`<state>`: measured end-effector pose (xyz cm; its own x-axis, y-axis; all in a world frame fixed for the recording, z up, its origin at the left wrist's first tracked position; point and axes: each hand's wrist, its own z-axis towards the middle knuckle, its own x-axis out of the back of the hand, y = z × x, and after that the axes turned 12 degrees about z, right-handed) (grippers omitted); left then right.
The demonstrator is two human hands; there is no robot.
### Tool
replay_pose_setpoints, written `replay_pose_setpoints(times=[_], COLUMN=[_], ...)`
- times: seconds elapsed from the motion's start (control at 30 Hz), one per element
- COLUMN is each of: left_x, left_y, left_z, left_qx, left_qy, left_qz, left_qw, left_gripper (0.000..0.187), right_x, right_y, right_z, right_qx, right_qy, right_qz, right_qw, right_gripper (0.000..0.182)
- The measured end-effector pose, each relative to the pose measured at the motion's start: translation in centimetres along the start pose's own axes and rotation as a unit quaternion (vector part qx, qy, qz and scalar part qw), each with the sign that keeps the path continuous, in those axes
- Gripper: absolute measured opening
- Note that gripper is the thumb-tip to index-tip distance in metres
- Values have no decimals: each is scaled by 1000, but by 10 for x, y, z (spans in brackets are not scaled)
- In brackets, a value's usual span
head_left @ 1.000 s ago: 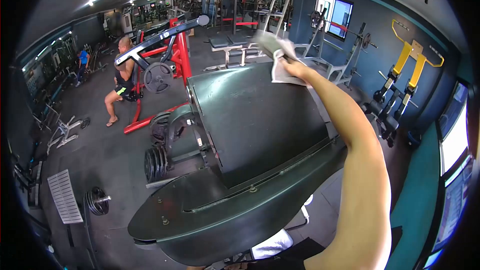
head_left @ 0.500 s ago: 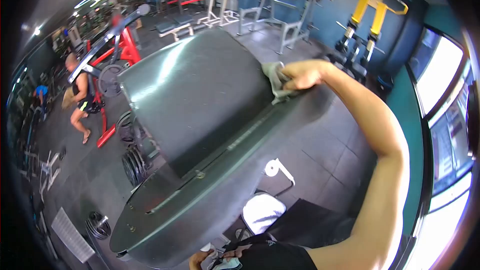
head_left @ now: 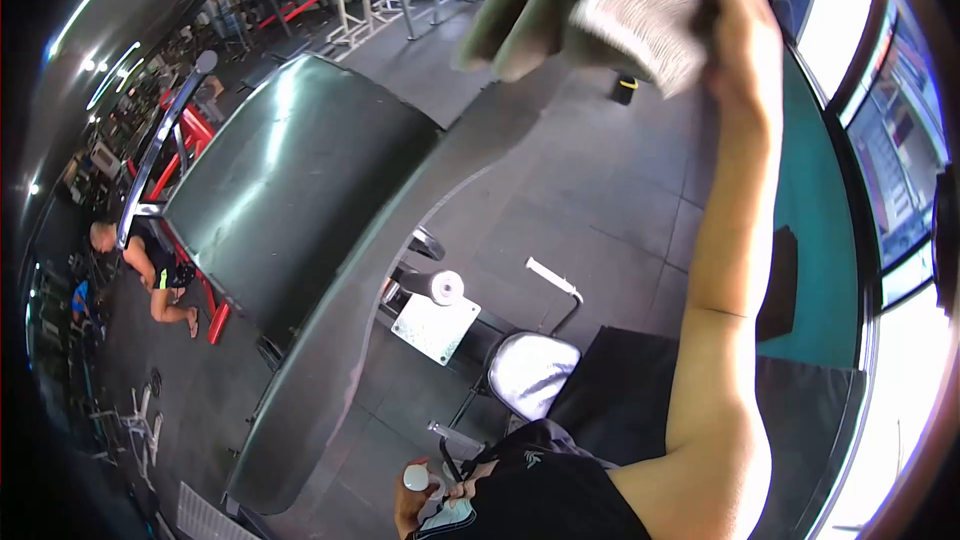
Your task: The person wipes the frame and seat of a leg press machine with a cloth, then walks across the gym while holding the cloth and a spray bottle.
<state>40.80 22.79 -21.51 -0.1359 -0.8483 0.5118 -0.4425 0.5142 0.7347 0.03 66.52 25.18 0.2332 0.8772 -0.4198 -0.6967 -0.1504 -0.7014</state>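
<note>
Raised at the top right, my right hand (head_left: 738,45) is closed on a folded cloth (head_left: 645,10), grey-green with a ribbed beige side. The cloth hangs in the air, apart from the pad. A large dark padded panel (head_left: 300,175) slants across the left and centre, with a curved padded edge (head_left: 350,320) along its near side. At the bottom, close to my body, my left hand (head_left: 408,502) is wrapped round a small container with a white top (head_left: 416,478); most of the container is hidden.
A person (head_left: 155,270) is at the left beside a red-framed machine (head_left: 216,320). A white perforated plate (head_left: 436,328) and a white-topped seat (head_left: 533,372) stand below the pad. A black bench (head_left: 625,380) is near my right side. Windows line the right.
My right hand has lifted the cloth off the pad's far right edge and brought it up and closer. The view has shifted, so the pad appears further left. The person at the left now leans forward.
</note>
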Motion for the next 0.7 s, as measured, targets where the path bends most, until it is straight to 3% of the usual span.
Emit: replay_pose_setpoints(times=[0.03, 0.07, 0.13, 0.2, 0.23, 0.27, 0.3, 0.33, 0.37, 0.4, 0.43, 0.47, 0.53, 0.57, 0.67, 0.7], left_x=[0, 1, -1, 1, 0, 0, -3, -6, -6, -5, -6, -9, -13, -16, -28, -26], left_y=[6, 10, 13, 25, 44, 43, 38, 33, 35, 37, 41, 49, 71, 77, 61, 56], left_z=[0, -1, 0, 4, 2, 4, 9, 8, 7, 1, -4, -3, -9, -11, -9, -6], left_qx=[3, 5, -18, -31, -32, -46, -60, -71, -59, -55, -54, -57, 9, 43, 93, 105], left_qy=[-7, -13, -10, -9, 6, 6, 9, 13, 10, 9, 9, 11, 13, 12, -14, -19], left_qz=[3, 5, 20, 14, 4, 1, -4, -9, 2, 7, 10, 10, 28, 36, -172, -133], left_qw=[1000, 1000, 1000, 999, 999, 999, 998, 997, 998, 998, 998, 998, 999, 998, 981, 985], left_gripper=[63, 63, 61, 61, 61, 62, 62, 62, 62, 62, 61, 60, 59, 58, 54, 52], right_x=[-9, -13, -20, -36, -40, -41, -39, -28, -22, -9, 1, 7, 16, 14, 35, 44], right_y=[-3, 9, 32, 113, 149, 172, 175, 193, 223, 231, 252, 242, 293, 362, 354, 353], right_z=[-19, -21, -25, -28, -33, -34, -22, 1, 36, 53, 74, 68, 67, 66, 45, 40], right_qx=[-33, -74, -113, -105, 96, 293, 226, 8, -28, -98, -203, -253, -202, -66, 130, 178], right_qy=[32, -90, -346, -408, -337, -247, -254, -275, -252, -179, -118, -112, -96, -106, -261, -290], right_qz=[-162, -214, -288, -382, -302, -206, -150, -246, -305, -269, -207, -103, 63, 152, -126, -178], right_qw=[986, 970, 886, 822, 887, 900, 928, 929, 918, 941, 950, 955, 973, 981, 948, 923], right_gripper=[35, 38, 46, 43, 42, 41, 39, 54, 58, 59, 47, 52, 64, 59, 28, 21])
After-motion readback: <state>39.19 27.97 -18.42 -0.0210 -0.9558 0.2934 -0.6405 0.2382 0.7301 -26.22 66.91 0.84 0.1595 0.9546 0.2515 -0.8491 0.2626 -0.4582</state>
